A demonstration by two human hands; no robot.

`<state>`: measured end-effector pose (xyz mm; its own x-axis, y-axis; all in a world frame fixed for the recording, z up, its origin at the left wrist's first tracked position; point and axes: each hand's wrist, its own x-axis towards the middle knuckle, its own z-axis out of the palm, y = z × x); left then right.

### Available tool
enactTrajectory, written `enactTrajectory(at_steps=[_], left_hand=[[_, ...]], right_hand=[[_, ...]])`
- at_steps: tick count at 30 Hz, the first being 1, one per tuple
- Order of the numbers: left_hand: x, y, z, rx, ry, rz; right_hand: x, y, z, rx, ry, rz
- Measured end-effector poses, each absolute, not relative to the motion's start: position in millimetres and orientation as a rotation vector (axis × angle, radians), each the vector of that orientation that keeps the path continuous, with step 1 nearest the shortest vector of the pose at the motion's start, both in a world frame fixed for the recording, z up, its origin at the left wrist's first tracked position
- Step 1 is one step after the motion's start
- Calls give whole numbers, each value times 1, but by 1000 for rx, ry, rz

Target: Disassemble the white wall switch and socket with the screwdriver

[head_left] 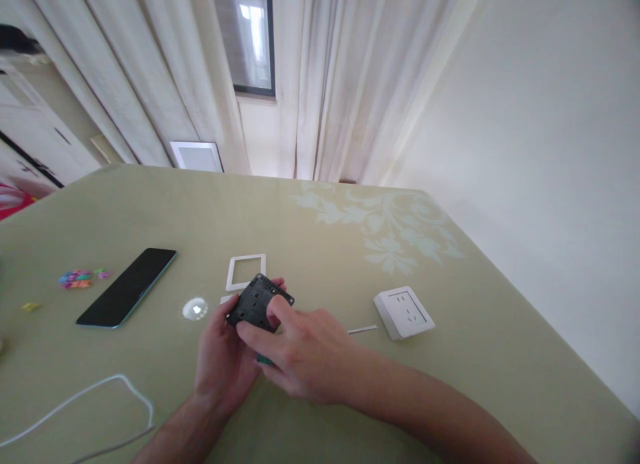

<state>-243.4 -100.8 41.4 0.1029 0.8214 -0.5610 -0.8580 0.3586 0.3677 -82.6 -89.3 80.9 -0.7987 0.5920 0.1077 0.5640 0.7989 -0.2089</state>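
Observation:
Both hands meet over the middle of the olive-green table (325, 251). My left hand (223, 357) holds a black square socket module (257, 301) from below, fingers curled round its edges. My right hand (300, 354) lies over its near side, thumb and forefinger pressed on the black part, and something green shows under its fingers. Just beyond the module lies a white square frame (246, 271). A whole white wall socket (404, 312) sits to the right, with a thin white strip (363, 329) beside it.
A dark phone (127, 287) lies face up at the left, with small coloured bits (77, 279) further left. A white cable (100, 401) loops near the front left edge. A bright light spot (195, 309) shows on the table. Curtains and a wall stand behind.

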Motion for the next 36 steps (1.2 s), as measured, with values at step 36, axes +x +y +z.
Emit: enactTrajectory(at_steps=[36], left_hand=[[-238, -96, 51, -95, 832, 1414]], right_hand=[[-62, -49, 89, -1230, -2228, 920]])
